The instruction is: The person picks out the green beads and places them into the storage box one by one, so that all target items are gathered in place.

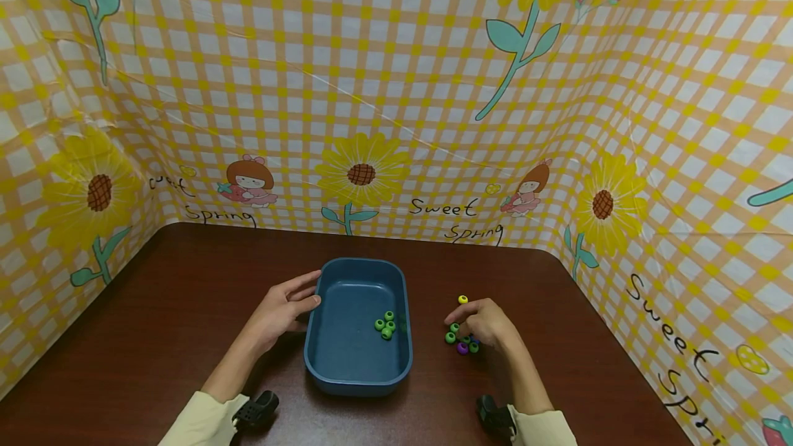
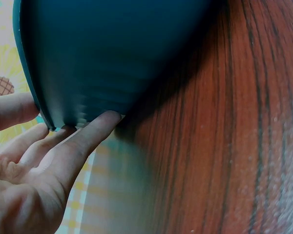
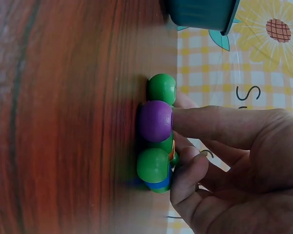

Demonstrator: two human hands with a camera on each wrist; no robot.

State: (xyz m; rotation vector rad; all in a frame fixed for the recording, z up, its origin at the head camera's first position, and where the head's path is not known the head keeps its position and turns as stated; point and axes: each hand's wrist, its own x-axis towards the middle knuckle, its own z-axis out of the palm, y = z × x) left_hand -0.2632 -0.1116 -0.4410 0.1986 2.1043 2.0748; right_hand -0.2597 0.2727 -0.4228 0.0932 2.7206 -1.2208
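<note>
Lower right in the head view, beads (image 1: 462,348), probably light, hard, slippery and best pinched across the sides, are part-covered by the right hand (image 1: 491,323), grip impossible to tell, while lower centre the blue tub (image 1: 347,358) is touched by the unclenched left hand (image 1: 279,312).

In front of you lay a dark reddish-brown, wood-grained surface (image 1: 186,301) with a soft sheen near you, closed in at the back, left and right by creased cloth (image 1: 396,74) in yellow, orange and white checks, printed with sunflowers (image 1: 361,174), cartoon figures (image 1: 250,183) and black "Sweet Spring" lettering (image 1: 442,208).
</note>
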